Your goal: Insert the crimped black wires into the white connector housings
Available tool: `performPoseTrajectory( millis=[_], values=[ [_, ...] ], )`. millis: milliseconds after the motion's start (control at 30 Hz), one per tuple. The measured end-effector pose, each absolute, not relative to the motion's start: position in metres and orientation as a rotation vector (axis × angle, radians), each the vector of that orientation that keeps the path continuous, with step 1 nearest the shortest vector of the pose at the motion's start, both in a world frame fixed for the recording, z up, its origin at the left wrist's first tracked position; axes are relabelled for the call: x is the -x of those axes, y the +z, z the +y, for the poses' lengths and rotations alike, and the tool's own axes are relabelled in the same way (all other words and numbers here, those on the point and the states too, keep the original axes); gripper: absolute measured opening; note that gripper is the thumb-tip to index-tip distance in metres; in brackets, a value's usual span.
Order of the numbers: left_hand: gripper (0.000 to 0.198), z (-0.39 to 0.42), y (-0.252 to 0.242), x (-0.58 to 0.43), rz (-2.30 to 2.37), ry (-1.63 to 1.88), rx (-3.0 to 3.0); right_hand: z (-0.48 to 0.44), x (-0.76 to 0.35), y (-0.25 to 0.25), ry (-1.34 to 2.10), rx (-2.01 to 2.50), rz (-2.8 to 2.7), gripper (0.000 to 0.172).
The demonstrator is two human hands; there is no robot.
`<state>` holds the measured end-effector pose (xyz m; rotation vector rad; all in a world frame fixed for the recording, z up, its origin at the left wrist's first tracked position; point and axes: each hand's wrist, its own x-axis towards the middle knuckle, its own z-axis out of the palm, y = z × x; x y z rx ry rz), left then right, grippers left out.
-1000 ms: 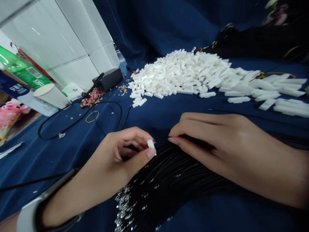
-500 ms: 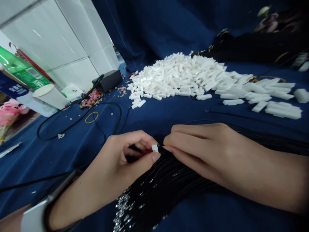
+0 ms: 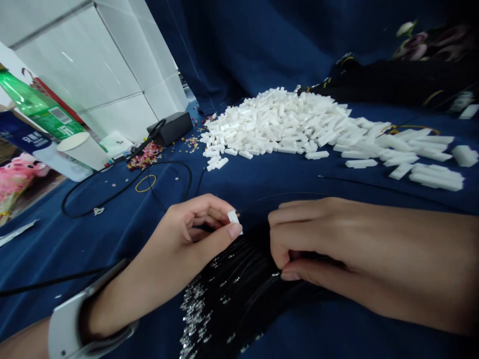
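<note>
Between thumb and fingertips, my left hand (image 3: 202, 229) pinches a small white foam-like block (image 3: 234, 218). A thin dark strand shows near the block's far side. To its right, my right hand (image 3: 318, 239) has thumb and index finger closed on a thin black strand, whose silvery tip (image 3: 276, 274) pokes out beside the thumb. Below both hands lies a bundle of black strands (image 3: 254, 284), many ending in shiny silver tips (image 3: 194, 309). A large heap of similar white blocks (image 3: 277, 122) rises beyond the hands.
Loose white blocks (image 3: 436, 177) spread to the right. At left are a paper cup (image 3: 80, 149), a green bottle (image 3: 45, 112), a black cable (image 3: 71, 214), a yellow rubber band (image 3: 145, 183), coloured beads (image 3: 147, 155) and a dark box (image 3: 174, 127). Blue cloth (image 3: 123, 234) covers the table.
My right hand has moved away from the white block, down and right to the black bundle, and pinches near a silver tip. My left hand still holds the block, now tilted and slightly higher.
</note>
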<state>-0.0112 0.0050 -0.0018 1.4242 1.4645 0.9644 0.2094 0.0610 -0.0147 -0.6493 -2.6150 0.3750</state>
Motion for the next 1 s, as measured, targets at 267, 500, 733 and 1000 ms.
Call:
performPoseTrajectory(
  millis=[267, 500, 733, 1000],
  values=[
    [0.011, 0.007, -0.001, 0.013, 1.418, 0.991, -1.330, 0.063, -0.209, -0.005, 0.299, 0.794, -2.515, 0.024],
    [0.006, 0.004, -0.001, 0.012, 1.329, 0.983, -1.298, 0.062, -0.197, 0.005, 0.511, 0.798, -2.389, 0.020],
    [0.005, 0.003, -0.004, 0.010, 1.364, 0.933, -1.374, 0.055, -0.196, -0.008, 0.539, 0.693, -2.429, 0.023],
    [0.006, -0.001, -0.002, 0.008, 1.409, 0.930, -1.428, 0.052, -0.194, -0.011, 0.535, 0.680, -2.359, 0.025]
  ],
)
